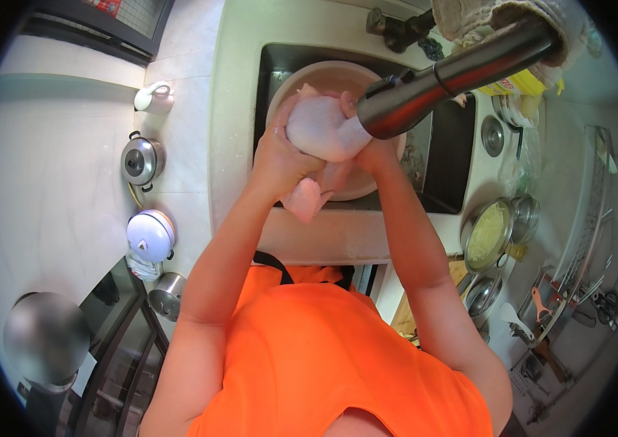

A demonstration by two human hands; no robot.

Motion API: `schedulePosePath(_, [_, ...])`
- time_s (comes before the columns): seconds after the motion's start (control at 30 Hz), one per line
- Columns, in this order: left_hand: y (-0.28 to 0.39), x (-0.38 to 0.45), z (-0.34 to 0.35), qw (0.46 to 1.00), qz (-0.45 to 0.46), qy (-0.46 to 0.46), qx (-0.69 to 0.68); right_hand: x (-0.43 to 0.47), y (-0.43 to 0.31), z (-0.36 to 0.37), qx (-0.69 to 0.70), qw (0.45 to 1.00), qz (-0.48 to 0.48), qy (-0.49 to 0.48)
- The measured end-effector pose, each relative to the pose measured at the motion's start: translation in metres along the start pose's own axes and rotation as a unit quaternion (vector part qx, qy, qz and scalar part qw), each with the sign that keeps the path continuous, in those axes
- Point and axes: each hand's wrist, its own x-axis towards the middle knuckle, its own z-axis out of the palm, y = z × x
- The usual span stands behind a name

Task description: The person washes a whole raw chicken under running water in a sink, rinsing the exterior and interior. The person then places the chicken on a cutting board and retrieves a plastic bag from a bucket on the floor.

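Both my hands hold a raw plucked whole bird (pixel 320 128), which looks like a chicken, over a pale round basin (pixel 360 188) in the dark sink (pixel 451 164). My left hand (pixel 282 158) wraps around its left side, with the thumb across the front. My right hand (pixel 375 154) grips the right side and is partly hidden by the bird and the tap. A pink, bumpy-skinned end (pixel 304 199) hangs down towards the sink's front edge. Directly above the bird's right part, the dark metal tap spout (pixel 396 112) covers some of it from view.
On the right counter stand a metal bowl of pale shreds (pixel 486 235), a metal lid (pixel 492 135) and a glass lid (pixel 483 295). Utensils, including an orange peeler (pixel 540 305), hang farther right. A steel pot (pixel 142 159), white pitcher (pixel 154 98) and white lidded pot (pixel 150 235) line the left.
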Motion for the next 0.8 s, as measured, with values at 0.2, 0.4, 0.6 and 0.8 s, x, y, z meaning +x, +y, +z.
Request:
schedulePosePath(0.2, [-0.009, 0.001, 0.002, 1.000, -0.013, 0.005, -0.027, 0.003, 0.001, -0.014, -0.110, 0.983, -0.036, -0.140])
schedulePosePath(0.4, [-0.043, 0.009, 0.001, 0.944, -0.137, -0.067, -0.292, -0.004, 0.005, -0.002, 0.002, 0.998, -0.056, -0.040])
schedulePosePath(0.6, [-0.115, 0.013, -0.011, 0.972, -0.105, -0.064, -0.202, -0.032, -0.003, 0.013, -0.021, 0.962, -0.236, 0.136])
schedulePosePath(0.8, [-0.203, 0.036, -0.001, 0.795, -0.086, -0.150, -0.582, -0.048, 0.008, 0.010, 0.016, 0.988, -0.035, 0.152])
